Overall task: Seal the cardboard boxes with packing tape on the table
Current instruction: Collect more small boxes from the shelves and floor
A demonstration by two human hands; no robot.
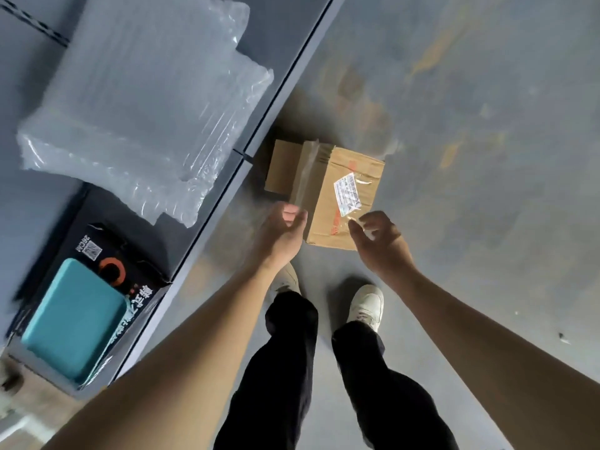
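A brown cardboard box (328,193) lies on the grey floor beside the table edge, with a white shipping label on top and clear tape along one side. My left hand (281,232) hovers just short of the box's near left corner, fingers loosely curled and holding nothing. My right hand (380,238) reaches toward the box's near right corner, fingers spread and relaxed, also holding nothing. Neither hand grips the box. No tape roll is visible.
The grey table (276,60) runs along the left, carrying sheets of clear air-cushion wrap (139,108) and a black printed box with a teal item (74,316). My legs and white shoes (365,305) stand just behind the cardboard box.
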